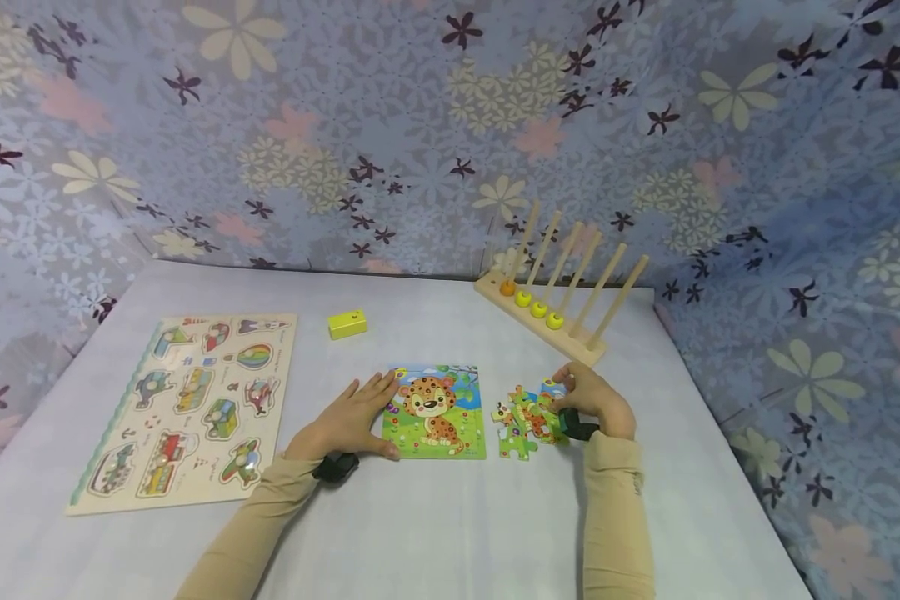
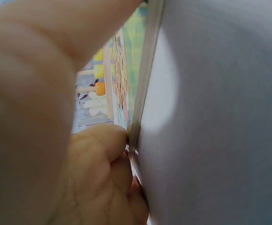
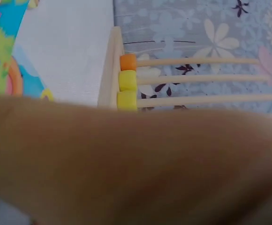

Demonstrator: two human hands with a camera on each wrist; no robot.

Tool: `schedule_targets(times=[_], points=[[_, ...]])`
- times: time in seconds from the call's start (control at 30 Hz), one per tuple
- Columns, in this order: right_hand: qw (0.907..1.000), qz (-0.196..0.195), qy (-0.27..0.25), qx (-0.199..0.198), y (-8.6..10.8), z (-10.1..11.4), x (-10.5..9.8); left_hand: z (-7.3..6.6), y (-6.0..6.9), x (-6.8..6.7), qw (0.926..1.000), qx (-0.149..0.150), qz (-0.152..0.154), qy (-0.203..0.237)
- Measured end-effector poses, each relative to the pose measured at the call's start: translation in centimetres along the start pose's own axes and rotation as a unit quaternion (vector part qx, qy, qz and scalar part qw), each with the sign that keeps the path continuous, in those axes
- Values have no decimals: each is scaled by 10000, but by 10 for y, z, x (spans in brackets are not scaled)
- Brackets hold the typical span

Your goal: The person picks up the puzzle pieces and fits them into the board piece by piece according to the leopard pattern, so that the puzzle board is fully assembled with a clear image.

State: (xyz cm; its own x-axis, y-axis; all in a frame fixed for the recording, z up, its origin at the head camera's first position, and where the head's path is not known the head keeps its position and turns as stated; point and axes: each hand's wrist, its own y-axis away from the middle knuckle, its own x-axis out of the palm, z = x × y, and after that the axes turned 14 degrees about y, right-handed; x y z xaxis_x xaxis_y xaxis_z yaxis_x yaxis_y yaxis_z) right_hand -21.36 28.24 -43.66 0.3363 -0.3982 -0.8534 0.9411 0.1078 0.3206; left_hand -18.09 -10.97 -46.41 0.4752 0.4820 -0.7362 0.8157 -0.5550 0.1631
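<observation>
A square picture puzzle board [image 1: 442, 425] with a seated leopard lies in the middle of the table. My left hand [image 1: 348, 421] rests at its left side, fingers spread over the upper left edge and thumb by the lower left corner. To the right lies a small heap of loose jigsaw pieces [image 1: 517, 443], some overlapping. My right hand [image 1: 596, 398] is at the heap's far right side, pinching a blue-cornered jigsaw piece [image 1: 549, 387] between thumb and fingers. In the right wrist view the hand covers most of the pinch.
A wooden peg stand [image 1: 540, 327] with an orange bead and several yellow beads is at the back right. A yellow block [image 1: 347, 324] lies behind the board. At left is a large wooden vehicle puzzle [image 1: 217, 375]. A flowered cloth [image 1: 390, 150] hangs behind the table.
</observation>
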Motion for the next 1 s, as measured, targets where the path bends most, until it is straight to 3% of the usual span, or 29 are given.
schedule_targets(times=[0.3,0.43,0.7,0.83,1.0], points=[[9985,-306,2,-443,-9,17,11,3,1,-1,10000,-6,15,-35],[9953,-581,-400,-660,-16,26,17,2,0,0,10000,0,43,11],[9732,-1658,-1492,-565,-27,54,27,2,-1,1,10000,29,45,-19],[9662,-1478,-1987,-712,-31,76,35,1,1,0,10000,-5,38,-31],[9757,-775,-1664,-1198,-36,113,53,-1,2,-1,10000,-42,45,41]])
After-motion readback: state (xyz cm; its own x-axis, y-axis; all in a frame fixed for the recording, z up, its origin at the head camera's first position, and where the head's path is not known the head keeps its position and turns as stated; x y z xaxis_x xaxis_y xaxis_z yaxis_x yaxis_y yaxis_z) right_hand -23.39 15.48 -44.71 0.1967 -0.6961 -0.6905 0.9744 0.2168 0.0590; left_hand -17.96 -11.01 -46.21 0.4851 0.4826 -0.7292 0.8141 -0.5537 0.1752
